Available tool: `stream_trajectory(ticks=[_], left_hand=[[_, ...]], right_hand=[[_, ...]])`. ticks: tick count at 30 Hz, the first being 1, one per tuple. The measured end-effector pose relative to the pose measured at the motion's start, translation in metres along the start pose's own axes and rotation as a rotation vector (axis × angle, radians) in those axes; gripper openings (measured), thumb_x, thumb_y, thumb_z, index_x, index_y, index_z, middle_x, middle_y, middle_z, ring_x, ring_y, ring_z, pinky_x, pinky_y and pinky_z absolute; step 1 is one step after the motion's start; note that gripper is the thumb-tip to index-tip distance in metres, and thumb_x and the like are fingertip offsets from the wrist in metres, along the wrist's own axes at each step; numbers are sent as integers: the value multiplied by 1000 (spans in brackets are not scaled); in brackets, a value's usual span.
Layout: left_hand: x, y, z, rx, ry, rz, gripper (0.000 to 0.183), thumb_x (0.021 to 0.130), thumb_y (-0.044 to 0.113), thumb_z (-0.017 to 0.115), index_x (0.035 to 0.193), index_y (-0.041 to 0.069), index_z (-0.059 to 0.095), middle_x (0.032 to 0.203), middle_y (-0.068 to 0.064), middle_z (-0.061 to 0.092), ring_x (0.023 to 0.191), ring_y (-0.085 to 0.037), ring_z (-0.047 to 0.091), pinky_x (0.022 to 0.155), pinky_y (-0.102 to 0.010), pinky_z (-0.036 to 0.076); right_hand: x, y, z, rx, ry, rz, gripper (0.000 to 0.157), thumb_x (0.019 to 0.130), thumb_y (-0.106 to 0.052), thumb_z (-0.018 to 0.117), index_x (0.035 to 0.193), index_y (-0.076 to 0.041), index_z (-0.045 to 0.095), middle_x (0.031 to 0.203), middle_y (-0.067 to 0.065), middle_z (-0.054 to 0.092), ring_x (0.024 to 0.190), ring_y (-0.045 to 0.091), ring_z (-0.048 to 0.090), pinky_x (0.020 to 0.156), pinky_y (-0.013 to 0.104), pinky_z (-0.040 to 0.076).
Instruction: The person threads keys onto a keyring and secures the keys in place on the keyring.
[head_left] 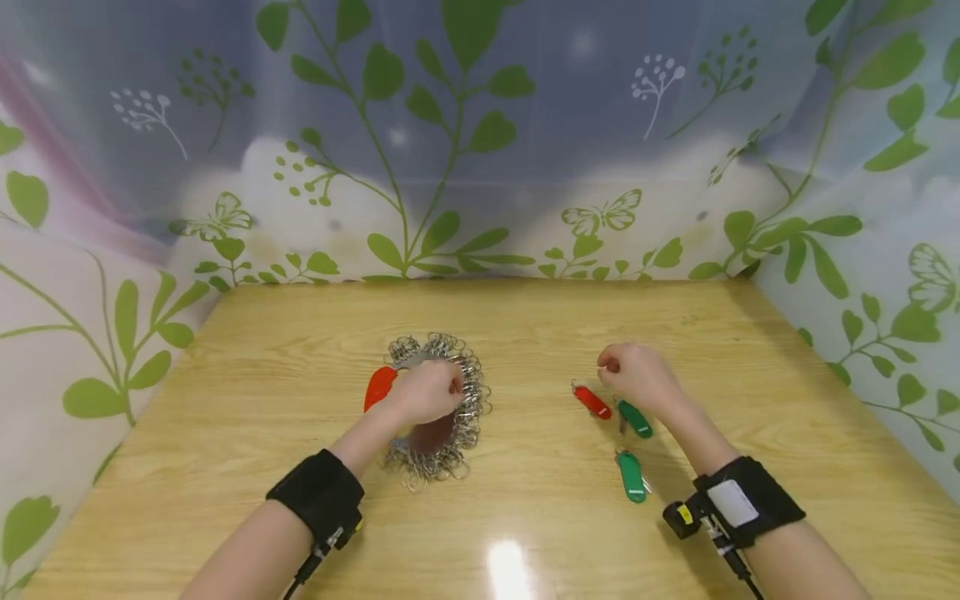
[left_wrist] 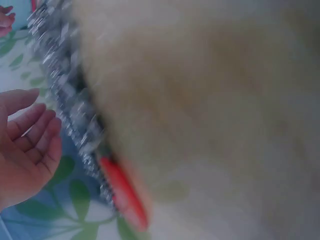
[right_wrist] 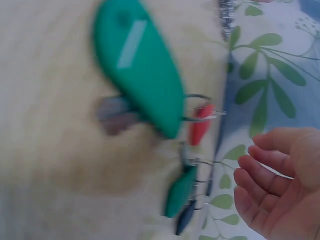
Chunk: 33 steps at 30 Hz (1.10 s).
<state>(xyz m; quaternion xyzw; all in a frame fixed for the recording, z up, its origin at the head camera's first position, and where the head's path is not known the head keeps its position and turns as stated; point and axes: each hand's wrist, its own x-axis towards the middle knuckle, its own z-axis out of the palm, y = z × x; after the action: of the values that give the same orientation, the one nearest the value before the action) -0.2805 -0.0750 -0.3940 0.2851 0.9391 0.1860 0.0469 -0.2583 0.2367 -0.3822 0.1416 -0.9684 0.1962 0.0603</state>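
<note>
A cloth (head_left: 525, 208) printed with leaves and butterflies hangs in soft folds behind and beside the wood-grained worktop (head_left: 300, 308), meeting its straight back edge.

To the left, a smooth red tag (head_left: 379, 388) sits at the rim of a roundish disc (head_left: 431, 437), whose shiny centre is fringed with thin wire loops. Over the disc is the left hand (head_left: 431, 392), released, its fingers loosely bent around nothing; whether it touches the disc cannot be told.

A broad stretch of worktop separates the disc from the tags at right: an elongated red one (head_left: 592, 402), a green one (head_left: 636, 418) and, nearer the front, another green one (head_left: 632, 477) with a metal key beside it. The right wrist view adds a small dark tag (right_wrist: 185, 218). The right hand (head_left: 637, 377) is just behind them, relaxed and grasping nothing, with worktop beyond it.
</note>
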Motion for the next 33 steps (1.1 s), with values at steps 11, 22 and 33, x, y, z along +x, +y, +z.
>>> stream_trajectory(ticks=[11,22,33], left_hand=[[6,8,7,92,-6,65,17,83,13,57,68,12,47,65,1,39,55,-12,34,48,-27,27],[12,13,18,230,88,165,12,84,17,57,94,11,61,85,-2,54,79,-17,50,66,-32,44],[14,20,19,294,106,220,5,78,20,63,80,16,64,78,2,52,72,-16,47,67,-32,42]], right_hand=[[14,-5,25,-60,-139,70,20,83,-27,58,89,-8,62,79,5,59,66,16,52,61,38,46],[13,-3,30,-83,-125,65,12,84,-22,58,82,-11,62,77,4,58,62,15,49,52,33,43],[5,-13,25,36,-75,14,11,85,-18,57,81,-9,62,69,-1,55,59,13,48,57,36,43]])
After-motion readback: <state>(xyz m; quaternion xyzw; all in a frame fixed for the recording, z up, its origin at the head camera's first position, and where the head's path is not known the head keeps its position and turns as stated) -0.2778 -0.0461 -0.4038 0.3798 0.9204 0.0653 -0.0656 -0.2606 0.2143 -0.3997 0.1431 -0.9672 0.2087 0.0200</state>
